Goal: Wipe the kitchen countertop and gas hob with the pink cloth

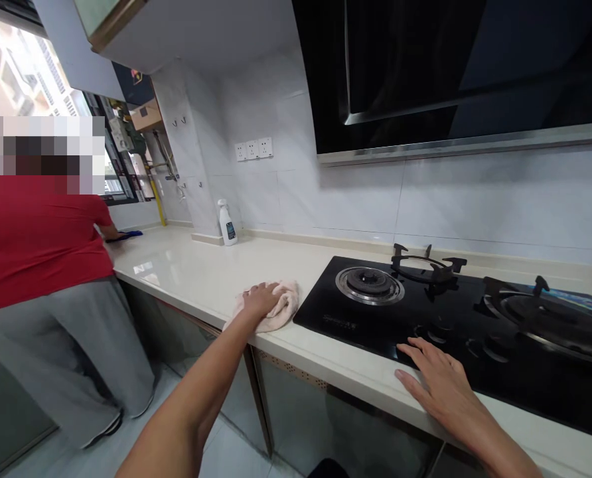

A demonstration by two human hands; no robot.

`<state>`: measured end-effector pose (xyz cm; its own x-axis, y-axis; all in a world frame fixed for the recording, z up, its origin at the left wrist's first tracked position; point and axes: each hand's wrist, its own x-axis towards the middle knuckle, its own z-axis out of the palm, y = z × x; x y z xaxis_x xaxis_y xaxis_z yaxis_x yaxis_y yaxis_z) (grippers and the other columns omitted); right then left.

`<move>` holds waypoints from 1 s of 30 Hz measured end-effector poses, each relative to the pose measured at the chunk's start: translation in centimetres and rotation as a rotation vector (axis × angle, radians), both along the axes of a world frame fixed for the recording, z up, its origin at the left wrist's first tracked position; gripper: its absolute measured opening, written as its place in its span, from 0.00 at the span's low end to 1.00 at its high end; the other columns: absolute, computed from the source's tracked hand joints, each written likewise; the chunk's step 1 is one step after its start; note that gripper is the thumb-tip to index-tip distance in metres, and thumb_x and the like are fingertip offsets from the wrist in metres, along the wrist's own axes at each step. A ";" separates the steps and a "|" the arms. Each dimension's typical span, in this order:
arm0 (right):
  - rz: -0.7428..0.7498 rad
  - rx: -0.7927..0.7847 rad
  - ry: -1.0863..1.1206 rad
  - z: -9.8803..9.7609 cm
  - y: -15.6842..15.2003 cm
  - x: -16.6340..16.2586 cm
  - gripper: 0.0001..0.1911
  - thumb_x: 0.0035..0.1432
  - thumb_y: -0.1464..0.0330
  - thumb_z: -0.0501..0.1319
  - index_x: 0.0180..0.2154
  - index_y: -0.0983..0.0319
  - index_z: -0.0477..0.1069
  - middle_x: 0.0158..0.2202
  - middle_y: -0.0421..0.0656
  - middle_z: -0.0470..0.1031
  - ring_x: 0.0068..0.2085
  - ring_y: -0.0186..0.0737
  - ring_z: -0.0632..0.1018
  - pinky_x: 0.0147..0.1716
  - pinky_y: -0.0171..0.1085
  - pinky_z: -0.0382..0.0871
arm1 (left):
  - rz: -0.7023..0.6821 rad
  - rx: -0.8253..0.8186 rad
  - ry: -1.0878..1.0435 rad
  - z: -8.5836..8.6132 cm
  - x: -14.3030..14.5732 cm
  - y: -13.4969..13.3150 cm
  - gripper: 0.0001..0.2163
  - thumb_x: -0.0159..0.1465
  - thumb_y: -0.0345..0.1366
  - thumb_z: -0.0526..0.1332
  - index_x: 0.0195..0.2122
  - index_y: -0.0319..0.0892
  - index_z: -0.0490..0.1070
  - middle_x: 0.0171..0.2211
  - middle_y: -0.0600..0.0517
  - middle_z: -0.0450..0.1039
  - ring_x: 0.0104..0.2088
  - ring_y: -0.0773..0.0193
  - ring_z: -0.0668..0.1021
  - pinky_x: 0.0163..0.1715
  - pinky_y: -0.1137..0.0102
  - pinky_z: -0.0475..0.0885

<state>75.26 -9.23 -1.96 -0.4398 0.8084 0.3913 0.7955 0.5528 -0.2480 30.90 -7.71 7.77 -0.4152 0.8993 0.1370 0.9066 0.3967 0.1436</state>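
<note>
My left hand (260, 299) presses on a crumpled pale pink cloth (287, 307) on the white countertop (186, 272), just left of the hob. Its fingers curl into the fabric, part of which they hide. My right hand (438, 372) rests at the front edge of the black gas hob (343, 324), fingers spread, with nothing in it. Close to its fingertips is a control knob (440, 330). On the hob's left, a burner (370, 282) has no pan support over it. One pan support (428, 265) stands behind, towards the wall.
Above the hob hangs a dark range hood (425, 79). A white spray bottle (227, 224) stands against the wall. At left, a person in a red top (37, 239) leans over the counter, one hand at a blue cloth (128, 235). Another burner (549, 312) is at right.
</note>
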 end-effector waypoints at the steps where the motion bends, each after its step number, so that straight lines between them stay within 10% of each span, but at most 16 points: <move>1: 0.000 0.004 -0.003 0.0 -0.1 0.0 0.29 0.69 0.48 0.48 0.62 0.53 0.70 0.67 0.50 0.66 0.68 0.57 0.65 0.65 0.60 0.57 | 0.041 0.004 0.002 0.1 -0.8 -0.2 0.27 0.69 0.57 0.51 0.66 0.54 0.64 0.65 0.42 0.66 0.64 0.39 0.68 0.61 0.37 0.59; 7: 0.003 0.050 -0.019 -0.1 -0.5 -0.3 0.28 0.70 0.49 0.47 0.61 0.53 0.70 0.67 0.49 0.67 0.68 0.57 0.65 0.65 0.60 0.57 | 0.143 0.064 0.028 -0.2 -1.8 -3.0 0.28 0.68 0.58 0.48 0.66 0.59 0.64 0.68 0.41 0.61 0.65 0.31 0.64 0.57 0.31 0.58; 15: 0.003 0.066 0.030 -1.4 0.0 -0.3 0.31 0.69 0.46 0.46 0.61 0.53 0.71 0.67 0.48 0.68 0.69 0.55 0.64 0.66 0.59 0.56 | 0.140 0.162 0.099 -1.9 1.2 -7.5 0.23 0.70 0.51 0.51 0.63 0.56 0.69 0.63 0.45 0.70 0.62 0.44 0.69 0.62 0.45 0.60; 24: 0.002 0.049 0.070 -1.4 0.6 -0.3 0.30 0.68 0.46 0.47 0.60 0.53 0.73 0.67 0.48 0.68 0.69 0.54 0.65 0.66 0.58 0.56 | 0.041 0.378 0.139 -5.9 10.0 -9.2 0.20 0.69 0.48 0.53 0.59 0.56 0.73 0.62 0.46 0.70 0.62 0.45 0.69 0.64 0.49 0.59; 30: 0.020 0.033 0.075 -1.2 0.8 0.1 0.30 0.68 0.47 0.49 0.60 0.53 0.72 0.67 0.48 0.68 0.69 0.56 0.65 0.65 0.60 0.56 | -0.180 0.814 0.049 -9.4 17.6 -10.6 0.14 0.65 0.42 0.61 0.50 0.52 0.77 0.54 0.45 0.74 0.55 0.47 0.73 0.59 0.47 0.62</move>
